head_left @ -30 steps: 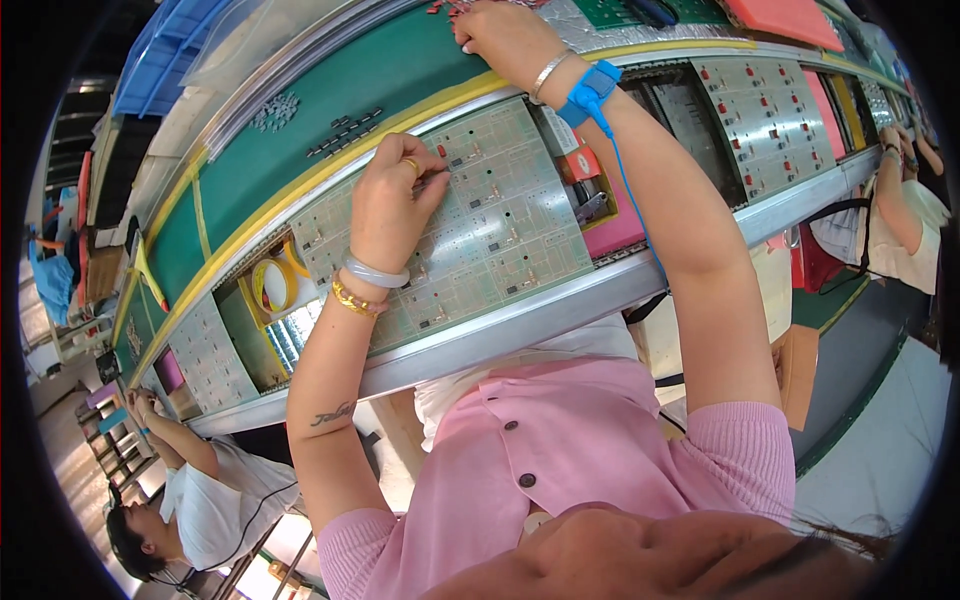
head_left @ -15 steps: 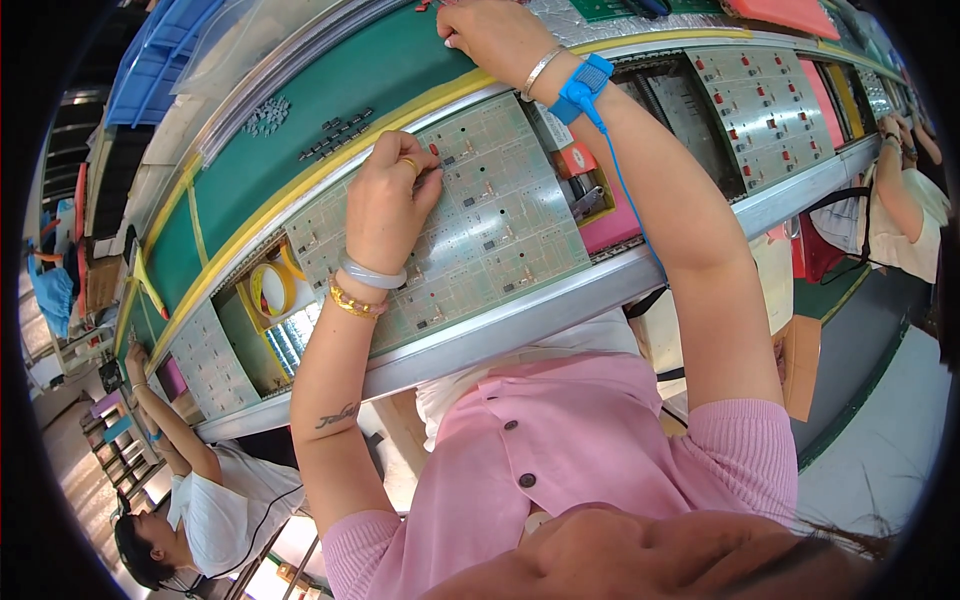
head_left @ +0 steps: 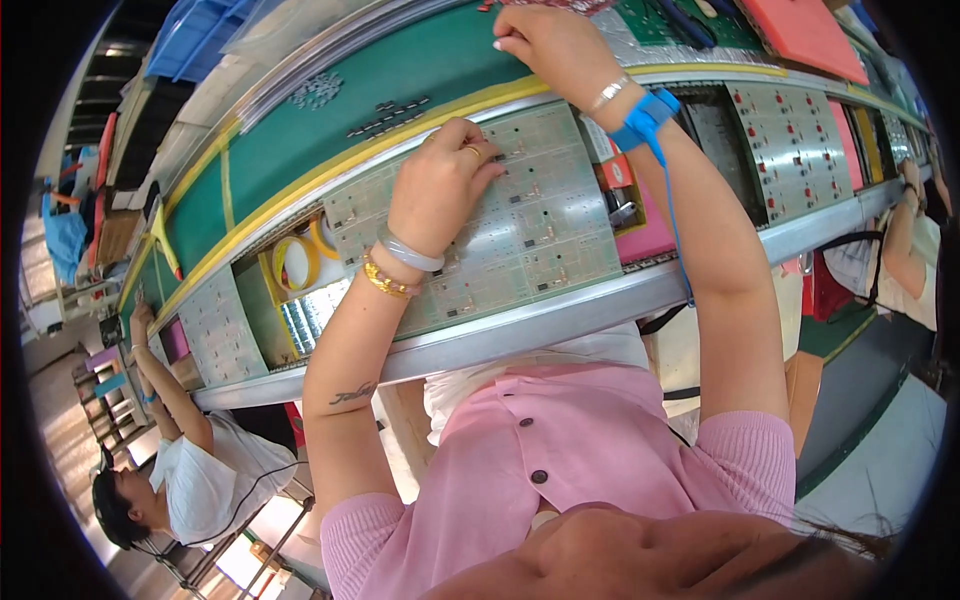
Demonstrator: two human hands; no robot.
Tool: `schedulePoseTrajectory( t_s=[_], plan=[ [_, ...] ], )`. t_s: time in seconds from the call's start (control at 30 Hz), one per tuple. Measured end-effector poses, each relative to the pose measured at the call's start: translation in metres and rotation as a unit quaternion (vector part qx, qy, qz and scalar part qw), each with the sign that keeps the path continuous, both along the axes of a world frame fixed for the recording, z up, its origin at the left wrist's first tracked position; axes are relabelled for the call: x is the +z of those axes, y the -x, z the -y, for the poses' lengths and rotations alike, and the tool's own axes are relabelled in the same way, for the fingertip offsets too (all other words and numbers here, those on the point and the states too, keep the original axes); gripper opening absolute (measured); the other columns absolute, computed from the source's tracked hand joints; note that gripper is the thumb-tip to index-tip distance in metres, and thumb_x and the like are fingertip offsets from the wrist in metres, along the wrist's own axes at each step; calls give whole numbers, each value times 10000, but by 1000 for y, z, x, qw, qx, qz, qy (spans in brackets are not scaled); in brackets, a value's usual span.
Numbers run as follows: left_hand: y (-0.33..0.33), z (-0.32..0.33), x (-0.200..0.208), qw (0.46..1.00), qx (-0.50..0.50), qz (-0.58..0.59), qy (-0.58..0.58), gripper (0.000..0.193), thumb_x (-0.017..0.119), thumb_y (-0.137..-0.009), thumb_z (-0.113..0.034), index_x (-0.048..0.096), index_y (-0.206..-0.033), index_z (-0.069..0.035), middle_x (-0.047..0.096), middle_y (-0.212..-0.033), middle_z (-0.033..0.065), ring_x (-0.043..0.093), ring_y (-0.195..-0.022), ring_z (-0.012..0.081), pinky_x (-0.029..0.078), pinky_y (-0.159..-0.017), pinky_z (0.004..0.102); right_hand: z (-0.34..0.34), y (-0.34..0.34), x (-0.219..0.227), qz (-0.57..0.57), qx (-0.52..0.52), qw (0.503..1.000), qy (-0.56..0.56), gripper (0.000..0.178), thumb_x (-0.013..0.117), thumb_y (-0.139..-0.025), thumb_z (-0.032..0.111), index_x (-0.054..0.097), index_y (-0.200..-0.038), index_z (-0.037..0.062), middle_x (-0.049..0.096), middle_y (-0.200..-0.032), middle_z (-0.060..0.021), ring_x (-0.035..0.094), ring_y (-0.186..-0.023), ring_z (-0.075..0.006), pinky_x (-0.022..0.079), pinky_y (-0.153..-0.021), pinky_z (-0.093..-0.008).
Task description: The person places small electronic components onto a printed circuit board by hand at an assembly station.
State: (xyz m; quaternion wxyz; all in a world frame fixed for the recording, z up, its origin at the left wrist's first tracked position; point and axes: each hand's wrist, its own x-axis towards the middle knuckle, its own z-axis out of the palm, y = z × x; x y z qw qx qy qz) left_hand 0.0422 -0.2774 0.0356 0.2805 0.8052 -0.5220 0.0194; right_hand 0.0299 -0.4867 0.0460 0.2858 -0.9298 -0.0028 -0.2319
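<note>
The circuit board (head_left: 525,235) is set slantwise in the metal track, its near edge beside the pale rail (head_left: 500,336). Its upper part lies directly below the fingers (head_left: 462,132) of the left hand (head_left: 432,200) — these are curled inward, with the thumb brought close to them over the board. Whether anything is pinched there, or the board touched, cannot be told, as the fingertips are partly hidden. Most of the board is left uncovered to the right of the fingers, and small dark parts are seen mounted on it.

The right hand (head_left: 565,55) is held beyond the board's far edge, over the green table (head_left: 440,65), its fingers bent and its thumb tip pointed left. Whether something is gripped by them cannot be made out. A blue strap (head_left: 645,118) is worn on that wrist.

Dark parts (head_left: 385,122) are laid in rows on the table, just beyond the yellow strip (head_left: 310,182) and near the left hand; grey parts (head_left: 315,90) are heaped farther left. Another board (head_left: 790,150), dotted with red parts, is placed farther right along the track.
</note>
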Motion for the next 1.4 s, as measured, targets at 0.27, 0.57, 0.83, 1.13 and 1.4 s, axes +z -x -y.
schedulePoseTrajectory(
  t_s=[0.27, 0.57, 0.83, 1.13, 1.4],
  plan=[
    [-145, -51, -9, 969, 239, 56, 2, 131, 713, -767, -183, 714, -856, -86, 655, -895, 81, 646, -761, 253, 508, -680, 342, -42, 67, 5, -56, 83, 993, -67, 165, 609, -851, 97, 637, -1009, 57, 656, -890, -115, 644, -780, -258, 504, -679, -331],
    [-170, -61, -24, 957, 280, 65, -40, 174, 654, -827, -239, 713, -914, -101, 663, -903, 105, 638, -809, 289, 500, -719, 371, -59, 87, -22, -100, 103, 988, -60, 144, 637, -790, 20, 615, -933, 20, 616, -844, -106, 627, -747, -248, 510, -652, -328],
    [-98, -66, -4, 969, 222, -69, 81, 128, 659, -824, -101, 693, -938, -54, 697, -828, 100, 671, -699, 182, 520, -659, 290, -62, 81, -27, -99, 88, 989, -63, 89, 643, -758, 57, 626, -842, 36, 613, -829, -111, 602, -795, -305, 493, -695, -392],
    [-25, -85, 5, 958, 135, -237, 88, 117, 645, -827, -25, 681, -935, 1, 666, -920, 87, 653, -797, 157, 520, -697, 261, -64, 86, -26, -104, 100, 989, -17, 129, 661, -753, 29, 618, -875, 25, 610, -821, -101, 617, -725, -254, 497, -641, -345],
    [2, -86, 1, 963, 102, -245, 43, 134, 646, -806, -10, 695, -929, -34, 678, -899, 87, 664, -777, 169, 528, -684, 245, -68, 72, -25, -132, 148, 975, 101, 165, 660, -751, 64, 624, -908, 29, 615, -861, -111, 597, -857, -296, 486, -743, -382]
  ],
)
